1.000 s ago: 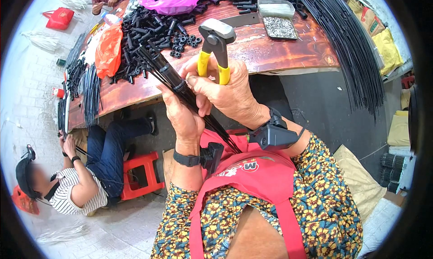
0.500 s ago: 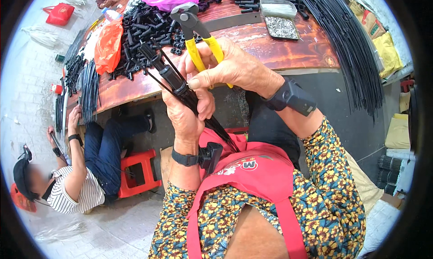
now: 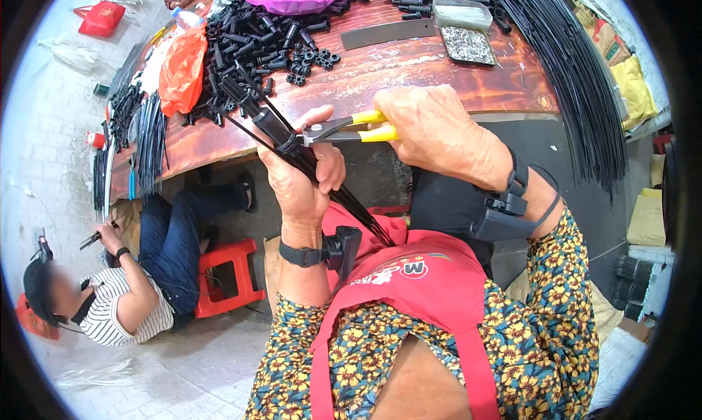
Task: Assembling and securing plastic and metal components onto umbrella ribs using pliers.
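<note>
In my left hand [image 3: 296, 175] is a bundle of thin black rods [image 3: 358, 214] with a dark plastic fitting [image 3: 272, 126] around its upper part. The bundle slants from the table's edge down to my red apron [image 3: 406, 274]. My right hand [image 3: 436, 131] is closed around the yellow handles of cutting pliers [image 3: 344, 130]. Their metal jaws meet the bundle just below the fitting, beside my left thumb. What exactly lies between the jaws is too small to make out.
Black plastic fittings [image 3: 248, 51] are heaped on the reddish wooden table [image 3: 380, 84]. A flat metal bar [image 3: 387, 34] lies near a small tray of bits [image 3: 468, 46]. Long black rods [image 3: 567, 76] hang over the right edge. At left, a co-worker [image 3: 139, 296] sits by a red stool [image 3: 230, 277].
My right hand has swung the pliers from pointing upward to lying sideways, with their jaws now at the bundle. The co-worker's hands have moved lower, away from the table.
</note>
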Motion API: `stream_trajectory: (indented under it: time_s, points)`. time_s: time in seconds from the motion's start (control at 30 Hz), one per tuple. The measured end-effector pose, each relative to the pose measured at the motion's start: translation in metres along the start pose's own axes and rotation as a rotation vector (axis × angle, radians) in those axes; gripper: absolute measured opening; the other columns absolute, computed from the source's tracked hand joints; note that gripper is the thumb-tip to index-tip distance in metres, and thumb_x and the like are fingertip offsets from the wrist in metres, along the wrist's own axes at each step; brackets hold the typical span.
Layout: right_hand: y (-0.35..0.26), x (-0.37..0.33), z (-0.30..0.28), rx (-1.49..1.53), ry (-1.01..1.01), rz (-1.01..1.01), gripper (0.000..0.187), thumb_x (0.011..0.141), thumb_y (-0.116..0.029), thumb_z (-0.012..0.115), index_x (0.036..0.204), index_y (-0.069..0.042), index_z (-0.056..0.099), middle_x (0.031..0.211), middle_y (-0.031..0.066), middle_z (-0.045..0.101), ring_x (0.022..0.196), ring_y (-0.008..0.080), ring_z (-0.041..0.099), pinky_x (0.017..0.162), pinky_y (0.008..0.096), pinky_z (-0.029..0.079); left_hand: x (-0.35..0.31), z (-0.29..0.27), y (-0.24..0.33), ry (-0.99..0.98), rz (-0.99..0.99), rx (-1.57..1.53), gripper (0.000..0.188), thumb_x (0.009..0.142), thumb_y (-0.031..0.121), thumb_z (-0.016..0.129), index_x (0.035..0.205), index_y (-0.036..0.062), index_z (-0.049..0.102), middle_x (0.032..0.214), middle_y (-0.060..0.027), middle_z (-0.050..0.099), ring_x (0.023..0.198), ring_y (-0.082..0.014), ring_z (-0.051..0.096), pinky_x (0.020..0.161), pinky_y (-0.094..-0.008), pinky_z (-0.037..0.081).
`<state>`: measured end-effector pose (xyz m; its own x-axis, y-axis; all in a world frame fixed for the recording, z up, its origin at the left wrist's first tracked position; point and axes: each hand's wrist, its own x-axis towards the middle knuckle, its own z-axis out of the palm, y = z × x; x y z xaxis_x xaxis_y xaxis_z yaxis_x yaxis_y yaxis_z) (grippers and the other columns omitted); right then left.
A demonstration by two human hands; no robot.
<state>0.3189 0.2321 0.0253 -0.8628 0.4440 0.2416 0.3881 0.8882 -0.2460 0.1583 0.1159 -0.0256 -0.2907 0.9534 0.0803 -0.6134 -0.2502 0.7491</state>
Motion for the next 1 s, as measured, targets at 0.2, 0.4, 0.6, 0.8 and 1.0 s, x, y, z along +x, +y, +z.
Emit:
stream_trajectory:
  time_s: [0.2, 0.4, 0.6, 0.8, 1.0]
  points:
    - [-0.002, -0.006, 0.009, -0.028, 0.189, -0.059, 0.031, 0.073, -0.007, 0.062, 0.102, -0.001, 0.052, 0.097, 0.0191, 0.054, 0.094, 0.0362, 0.054, 0.071, 0.0430, 0.051, 0.001, 0.005, 0.002, 0.116, 0.001, 0.054, 0.091, 0.087, 0.076, 0.019, 0.127, 0.0011, 0.049, 0.044, 0.0014, 0.031, 0.033, -0.0111, 0.027, 0.034, -0.0262, 0.024]
    - [-0.006, -0.006, 0.008, -0.107, 0.220, -0.035, 0.046, 0.067, -0.003, 0.065, 0.109, 0.002, 0.049, 0.099, 0.0220, 0.051, 0.097, 0.0379, 0.048, 0.082, 0.0441, 0.047, 0.002, 0.008, 0.002, 0.119, -0.012, 0.046, 0.091, 0.087, 0.077, 0.020, 0.129, 0.0019, 0.048, 0.043, 0.0020, 0.031, 0.032, -0.0108, 0.026, 0.033, -0.0261, 0.023]
    - [-0.006, -0.006, 0.006, -0.169, 0.231, -0.016, 0.047, 0.066, -0.004, 0.066, 0.109, 0.004, 0.050, 0.098, 0.0216, 0.051, 0.096, 0.0365, 0.047, 0.084, 0.0417, 0.045, 0.003, 0.015, 0.000, 0.131, 0.012, 0.049, 0.088, 0.088, 0.075, 0.020, 0.129, 0.0027, 0.049, 0.043, 0.0019, 0.031, 0.032, -0.0108, 0.026, 0.033, -0.0261, 0.023]
    - [-0.009, -0.008, 0.001, -0.232, 0.247, -0.002, 0.042, 0.069, -0.007, 0.066, 0.107, 0.003, 0.051, 0.097, 0.0199, 0.053, 0.096, 0.0338, 0.050, 0.077, 0.0387, 0.049, 0.002, 0.019, -0.001, 0.124, 0.023, 0.045, 0.087, 0.089, 0.074, 0.020, 0.128, 0.0026, 0.050, 0.043, 0.0021, 0.030, 0.032, -0.0104, 0.025, 0.033, -0.0261, 0.023]
    - [-0.009, -0.008, -0.003, -0.296, 0.237, -0.028, 0.029, 0.075, -0.015, 0.064, 0.098, 0.000, 0.056, 0.089, 0.0174, 0.057, 0.089, 0.0315, 0.056, 0.069, 0.0372, 0.052, 0.001, 0.016, -0.001, 0.112, 0.026, 0.055, 0.087, 0.089, 0.075, 0.020, 0.127, 0.0024, 0.051, 0.043, 0.0020, 0.029, 0.033, -0.0108, 0.024, 0.033, -0.0261, 0.023]
